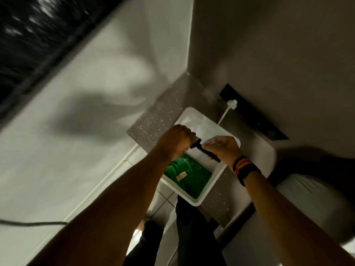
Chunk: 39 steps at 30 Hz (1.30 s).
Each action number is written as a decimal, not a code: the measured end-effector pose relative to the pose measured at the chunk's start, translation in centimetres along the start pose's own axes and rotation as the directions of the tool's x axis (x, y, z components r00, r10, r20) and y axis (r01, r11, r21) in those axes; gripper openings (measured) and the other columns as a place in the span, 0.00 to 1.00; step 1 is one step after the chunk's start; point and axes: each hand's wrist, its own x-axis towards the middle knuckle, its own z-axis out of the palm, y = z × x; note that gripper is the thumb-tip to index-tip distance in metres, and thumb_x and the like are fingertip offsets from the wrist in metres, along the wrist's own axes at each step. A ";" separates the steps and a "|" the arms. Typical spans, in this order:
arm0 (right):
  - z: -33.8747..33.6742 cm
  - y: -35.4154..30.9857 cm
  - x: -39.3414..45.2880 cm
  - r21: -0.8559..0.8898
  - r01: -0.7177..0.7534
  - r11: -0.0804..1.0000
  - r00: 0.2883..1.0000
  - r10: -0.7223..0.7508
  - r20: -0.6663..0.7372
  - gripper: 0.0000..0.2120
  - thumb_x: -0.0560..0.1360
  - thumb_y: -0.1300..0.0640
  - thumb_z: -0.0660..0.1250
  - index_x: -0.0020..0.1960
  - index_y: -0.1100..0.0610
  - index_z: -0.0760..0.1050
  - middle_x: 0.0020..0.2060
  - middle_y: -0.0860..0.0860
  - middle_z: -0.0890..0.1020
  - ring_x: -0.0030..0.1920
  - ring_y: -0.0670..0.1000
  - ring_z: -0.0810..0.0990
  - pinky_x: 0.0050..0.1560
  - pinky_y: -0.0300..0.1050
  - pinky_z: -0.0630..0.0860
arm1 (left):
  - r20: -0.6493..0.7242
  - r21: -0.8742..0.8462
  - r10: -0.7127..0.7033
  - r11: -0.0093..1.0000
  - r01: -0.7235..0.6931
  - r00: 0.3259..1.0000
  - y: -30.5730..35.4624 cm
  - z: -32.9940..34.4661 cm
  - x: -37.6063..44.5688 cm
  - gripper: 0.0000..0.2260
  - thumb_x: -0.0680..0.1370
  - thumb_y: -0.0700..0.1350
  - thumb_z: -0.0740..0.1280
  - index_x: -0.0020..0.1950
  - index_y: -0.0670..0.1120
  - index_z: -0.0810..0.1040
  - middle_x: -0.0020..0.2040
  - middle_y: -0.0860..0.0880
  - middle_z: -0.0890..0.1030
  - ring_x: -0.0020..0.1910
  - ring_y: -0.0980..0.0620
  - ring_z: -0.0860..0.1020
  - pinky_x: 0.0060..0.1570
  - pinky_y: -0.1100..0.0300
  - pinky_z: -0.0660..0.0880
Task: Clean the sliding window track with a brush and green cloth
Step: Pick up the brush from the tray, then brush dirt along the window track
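Note:
A white basin (197, 201) sits on a speckled grey counter (153, 121) in the room's corner. The green cloth (189, 177) lies in the basin's near end, a pale tag on it. My right hand (222, 147) grips the dark handle of the brush (206, 151) above the basin. My left hand (177, 140) is closed around the brush's bristle end. Both hands meet over the middle of the basin. The bristles themselves are hidden under my left fingers.
A white plug and cord (229, 107) hang at a black wall plate (253, 114) behind the basin. The dark window (28, 35) runs along the upper left. A white cushion (315, 204) lies at the right. My legs (192, 227) stand on tiled floor below.

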 end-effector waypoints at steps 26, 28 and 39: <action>26.7 -41.0 -35.8 -0.310 0.906 0.288 0.412 -0.771 0.487 0.24 0.78 0.45 0.64 0.34 0.62 0.80 0.28 0.58 0.85 0.30 0.58 0.85 0.36 0.51 0.84 | -0.490 -0.504 -0.813 0.558 0.659 0.314 -6.2 -19.9 -46.1 0.32 0.83 0.65 0.50 0.83 0.48 0.57 0.82 0.48 0.61 0.81 0.47 0.59 0.81 0.51 0.57; 29.2 -42.9 -35.5 -0.554 0.832 -0.023 0.315 -0.802 0.506 0.22 0.79 0.47 0.61 0.37 0.63 0.76 0.30 0.56 0.82 0.37 0.61 0.84 0.40 0.50 0.81 | -0.404 -0.461 -0.870 0.461 0.758 0.284 -5.7 -15.7 -48.7 0.32 0.83 0.63 0.42 0.83 0.46 0.55 0.83 0.46 0.57 0.83 0.48 0.53 0.82 0.52 0.47; 36.3 -45.2 -35.5 -0.535 0.835 0.126 0.483 -0.635 0.603 0.20 0.80 0.52 0.62 0.39 0.66 0.78 0.31 0.60 0.86 0.32 0.58 0.86 0.39 0.49 0.84 | -0.256 -0.587 -0.967 0.156 0.795 0.001 -6.5 -10.6 -51.1 0.42 0.77 0.61 0.23 0.82 0.38 0.48 0.84 0.39 0.49 0.83 0.42 0.46 0.82 0.48 0.43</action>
